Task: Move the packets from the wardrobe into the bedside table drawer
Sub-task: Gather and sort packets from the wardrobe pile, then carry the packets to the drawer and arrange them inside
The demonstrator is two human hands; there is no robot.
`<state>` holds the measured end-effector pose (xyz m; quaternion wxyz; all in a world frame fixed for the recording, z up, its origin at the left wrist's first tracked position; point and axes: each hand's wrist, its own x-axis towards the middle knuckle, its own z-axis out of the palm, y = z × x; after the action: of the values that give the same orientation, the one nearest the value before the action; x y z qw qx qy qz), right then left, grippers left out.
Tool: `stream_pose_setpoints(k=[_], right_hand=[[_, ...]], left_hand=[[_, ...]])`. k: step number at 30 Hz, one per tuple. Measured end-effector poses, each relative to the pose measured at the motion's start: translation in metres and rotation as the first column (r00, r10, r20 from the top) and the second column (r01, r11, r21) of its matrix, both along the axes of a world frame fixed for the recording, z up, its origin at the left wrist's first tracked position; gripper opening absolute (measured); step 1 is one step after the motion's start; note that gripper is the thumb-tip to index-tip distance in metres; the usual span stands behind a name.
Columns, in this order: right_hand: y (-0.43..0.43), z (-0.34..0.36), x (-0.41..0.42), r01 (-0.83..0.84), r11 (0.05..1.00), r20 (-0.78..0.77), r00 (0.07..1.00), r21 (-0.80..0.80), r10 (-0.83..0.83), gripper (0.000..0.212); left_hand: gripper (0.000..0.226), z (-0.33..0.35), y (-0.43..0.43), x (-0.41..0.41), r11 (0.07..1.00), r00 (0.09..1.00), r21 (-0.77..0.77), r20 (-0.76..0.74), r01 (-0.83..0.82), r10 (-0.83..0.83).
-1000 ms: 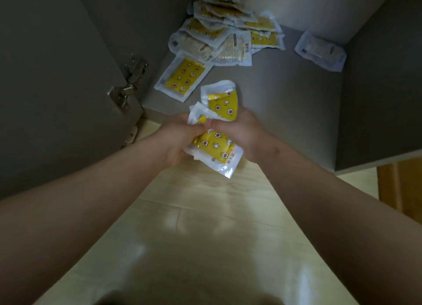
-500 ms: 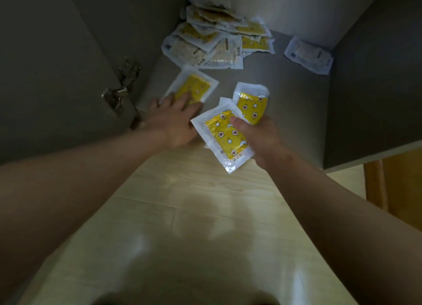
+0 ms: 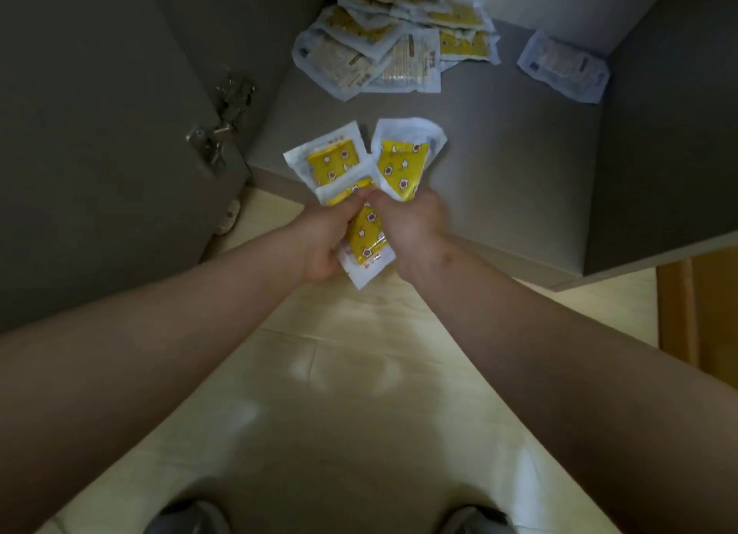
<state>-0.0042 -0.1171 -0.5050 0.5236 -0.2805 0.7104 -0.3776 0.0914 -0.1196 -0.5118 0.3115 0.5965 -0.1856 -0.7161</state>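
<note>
At the near edge of the wardrobe floor (image 3: pixel 499 166), both hands meet around a small bunch of yellow packets. The left hand (image 3: pixel 323 238) has its fingers curled round the bunch from the left, and the right hand (image 3: pixel 411 230) curls round it from the right, with the two thumbs touching at the middle. Three packets show in this grip. One packet (image 3: pixel 335 166) fans up and to the left above the left hand. A second packet (image 3: pixel 403 162) fans up and to the right above the right hand, its clear top edge bent over. A third packet (image 3: pixel 365 246) hangs down between the two wrists, over the pale wood floor (image 3: pixel 359 373). All three are yellow with small star and face prints and have white sealed borders.

Far back in the wardrobe, against the rear wall, lies a loose pile of packets (image 3: pixel 391 34), overlapping one another, some yellow side up and some showing a pale printed side. Well apart from it, at the far right corner, a single pale packet (image 3: pixel 563 68) lies flat by itself.

On the left the grey wardrobe door (image 3: pixel 100 134) stands open, with a metal hinge (image 3: pixel 215 134) at its inner edge. At the right edge, past the wardrobe side, stands a piece of orange-brown wood (image 3: pixel 703 314); what it belongs to cannot be told. The toes of two dark shoes (image 3: pixel 187 517) show at the very near edge.
</note>
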Motion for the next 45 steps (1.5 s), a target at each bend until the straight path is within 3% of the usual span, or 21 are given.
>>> stream_pose_setpoints(k=[5, 10, 15, 20, 29, 34, 38, 45], right_hand=[[0.007, -0.001, -0.014, -0.015, 0.999, 0.071, 0.997, -0.044, 0.018, 0.021], [0.026, -0.004, -0.025, -0.068, 0.996, 0.231, 0.97, -0.065, 0.081, 0.015], [0.071, 0.002, -0.018, 0.05, 0.997, 0.319, 0.946, 0.053, -0.064, 0.016], [0.127, 0.054, -0.006, 0.138, 0.973, 0.349, 0.916, 0.186, -0.196, 0.019], [0.182, 0.242, -0.003, 0.109, 0.954, 0.333, 0.921, 0.279, -0.203, 0.02], [0.193, 0.366, -0.014, -0.035, 0.985, 0.343, 0.939, 0.171, -0.026, 0.021], [0.195, 0.471, -0.015, -0.113, 0.989, 0.399, 0.915, 0.094, 0.067, 0.026], [0.183, 0.625, 0.031, -0.277, 0.95, 0.408, 0.858, -0.145, 0.313, 0.03]], left_hand=[[0.013, -0.004, 0.007, 0.02, 0.949, 0.907, -0.02, 0.3, 0.316, -0.296], [0.019, -0.007, 0.021, 0.026, 0.947, 0.932, -0.042, 0.196, 0.32, -0.306], [0.022, 0.007, 0.062, 0.016, 0.982, 0.975, -0.008, 0.115, 0.19, -0.188], [0.024, 0.059, 0.114, 0.019, 0.991, 0.994, 0.084, 0.027, 0.103, -0.105], [0.021, 0.246, 0.175, 0.021, 0.981, 0.999, 0.193, 0.052, -0.015, 0.005], [0.017, 0.372, 0.199, 0.019, 0.99, 0.997, 0.12, 0.029, -0.069, 0.066], [0.021, 0.475, 0.21, 0.014, 0.973, 0.973, 0.023, -0.018, -0.23, 0.231], [0.02, 0.637, 0.221, 0.037, 0.799, 0.819, -0.213, -0.016, -0.563, 0.573]])
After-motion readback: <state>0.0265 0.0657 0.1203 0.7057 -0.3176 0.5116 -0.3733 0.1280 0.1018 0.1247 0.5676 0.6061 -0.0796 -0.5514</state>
